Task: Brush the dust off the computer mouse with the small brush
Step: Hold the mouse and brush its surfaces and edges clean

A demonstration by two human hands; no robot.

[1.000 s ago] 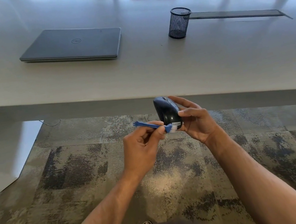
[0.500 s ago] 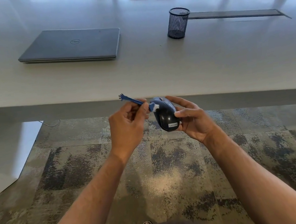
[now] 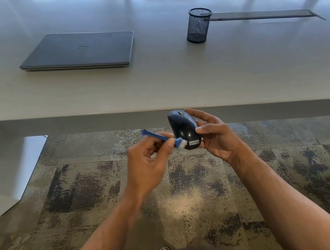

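A black computer mouse (image 3: pixel 184 129) with a white label at its near end is held upright in the air just below the table's front edge. My right hand (image 3: pixel 218 135) grips it from the right side with curled fingers and thumb. My left hand (image 3: pixel 148 162) pinches the small blue brush (image 3: pixel 161 137) by its handle. The white bristles of the brush touch the mouse's lower left side next to the label. The left hand is slightly blurred.
A pale table (image 3: pixel 152 79) stretches across the upper view, its front edge just above the hands. On it lie a closed grey laptop (image 3: pixel 81 50) at the left and a black mesh pen cup (image 3: pixel 198 25) at the right. Patterned carpet (image 3: pixel 105 188) lies below.
My left hand has swept the brush down from the mouse's upper end to its lower left side near the label. The right hand keeps the mouse nearly still.
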